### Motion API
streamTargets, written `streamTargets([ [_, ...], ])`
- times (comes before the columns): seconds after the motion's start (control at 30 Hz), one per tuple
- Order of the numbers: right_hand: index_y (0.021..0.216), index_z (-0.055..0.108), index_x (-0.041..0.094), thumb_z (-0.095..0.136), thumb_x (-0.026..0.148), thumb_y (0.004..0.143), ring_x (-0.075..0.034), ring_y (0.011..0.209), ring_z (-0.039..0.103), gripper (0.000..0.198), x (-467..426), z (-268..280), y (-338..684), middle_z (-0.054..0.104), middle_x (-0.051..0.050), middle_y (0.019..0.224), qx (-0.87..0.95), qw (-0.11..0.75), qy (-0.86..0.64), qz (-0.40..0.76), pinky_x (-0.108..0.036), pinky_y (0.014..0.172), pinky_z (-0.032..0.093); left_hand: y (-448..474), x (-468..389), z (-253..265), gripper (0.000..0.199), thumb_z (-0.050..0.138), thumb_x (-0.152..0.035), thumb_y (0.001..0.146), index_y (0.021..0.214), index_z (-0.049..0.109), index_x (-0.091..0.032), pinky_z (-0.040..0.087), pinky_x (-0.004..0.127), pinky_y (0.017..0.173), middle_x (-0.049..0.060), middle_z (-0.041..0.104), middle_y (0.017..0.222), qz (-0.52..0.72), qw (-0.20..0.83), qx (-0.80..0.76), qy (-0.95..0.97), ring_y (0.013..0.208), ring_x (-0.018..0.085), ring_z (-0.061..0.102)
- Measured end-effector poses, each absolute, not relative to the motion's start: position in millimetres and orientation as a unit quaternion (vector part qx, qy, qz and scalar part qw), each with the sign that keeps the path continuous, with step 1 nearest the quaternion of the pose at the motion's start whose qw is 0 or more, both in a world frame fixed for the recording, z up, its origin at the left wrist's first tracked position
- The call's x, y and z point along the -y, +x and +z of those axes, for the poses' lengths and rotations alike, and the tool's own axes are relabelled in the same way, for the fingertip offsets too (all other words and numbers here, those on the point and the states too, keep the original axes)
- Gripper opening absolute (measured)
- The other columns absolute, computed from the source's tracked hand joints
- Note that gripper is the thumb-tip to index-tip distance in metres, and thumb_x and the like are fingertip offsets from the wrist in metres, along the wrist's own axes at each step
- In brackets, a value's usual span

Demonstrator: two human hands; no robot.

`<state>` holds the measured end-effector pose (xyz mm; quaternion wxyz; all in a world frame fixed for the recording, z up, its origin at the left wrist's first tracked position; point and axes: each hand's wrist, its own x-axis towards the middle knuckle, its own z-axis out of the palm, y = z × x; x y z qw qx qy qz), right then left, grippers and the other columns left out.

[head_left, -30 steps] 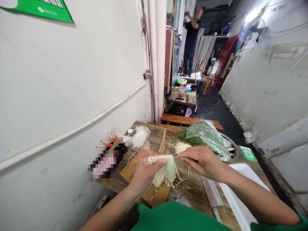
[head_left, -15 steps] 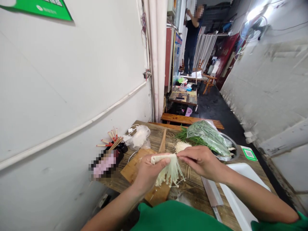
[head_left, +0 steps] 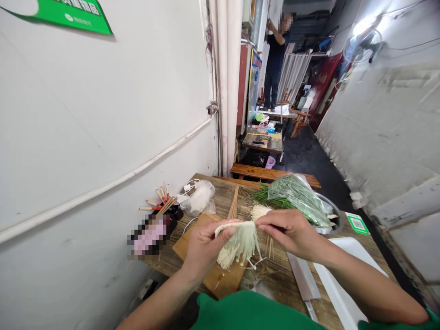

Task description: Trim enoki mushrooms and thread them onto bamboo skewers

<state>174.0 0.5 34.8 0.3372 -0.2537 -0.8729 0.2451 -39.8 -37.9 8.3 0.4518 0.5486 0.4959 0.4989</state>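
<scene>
My left hand [head_left: 209, 243] is closed round the upper edge of a bunch of enoki mushrooms [head_left: 245, 243], thumb in front. The pale stems hang down in a fringe, their small caps lowest. At the bunch's right end, the fingertips of my right hand [head_left: 287, 231] are pinched on its edge; whether a thin stick is also between them is hidden. Below lies a wooden board [head_left: 223, 282], with more loose enoki [head_left: 227, 256] on it. Behind my hands are another heap of enoki [head_left: 260, 211] and a bundle of bamboo skewers [head_left: 233, 201].
A cleaver [head_left: 304, 277] and a white tray [head_left: 338, 275] lie to the right on the wooden table [head_left: 275, 282]. Bagged green vegetables [head_left: 297, 197] fill a metal bowl behind. At left are a plastic bag [head_left: 201, 197] and a dark skewer holder. Another person [head_left: 275, 59] stands far back.
The mushroom bunch's top edge has gone from a flat, straight fold to a thinner, curved one. My hands stay in nearly the same place, and the view has shifted slightly.
</scene>
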Motion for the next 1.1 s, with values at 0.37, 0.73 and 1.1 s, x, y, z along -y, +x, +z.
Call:
streamTargets([
  [0.37,0.089,0.065,0.016,0.048,0.017,0.087,-0.010,0.061,0.057,0.018,1,36,175,0.065,-0.004,0.072,0.888,0.323,-0.239,0.224,-0.020,0.055,0.040,-35,41,4,0.017,0.069,-0.026,0.070,0.084,0.074,-0.017,0.045,0.024,0.064,0.004,0.072,0.079,0.515,0.550,-0.446,0.482,0.068,0.015,0.060],
  [0.73,0.088,0.065,0.015,0.049,0.015,0.085,-0.009,0.060,0.056,0.016,1,36,173,0.064,-0.002,0.069,0.870,0.336,-0.263,0.245,-0.020,0.055,0.040,-33,41,5,0.025,0.072,-0.027,0.065,0.089,0.073,-0.018,0.048,0.024,0.065,0.005,0.073,0.085,0.526,0.525,-0.475,0.471,0.072,0.017,0.063],
  [1.1,0.099,0.065,0.019,0.050,0.016,0.086,-0.011,0.065,0.059,0.020,13,39,180,0.066,-0.004,0.076,0.880,0.319,-0.229,0.267,-0.021,0.058,0.043,-31,52,14,0.012,0.070,-0.019,0.069,0.079,0.075,-0.024,0.052,0.027,0.068,0.003,0.074,0.081,0.529,0.461,-0.453,0.550,0.073,0.020,0.068],
])
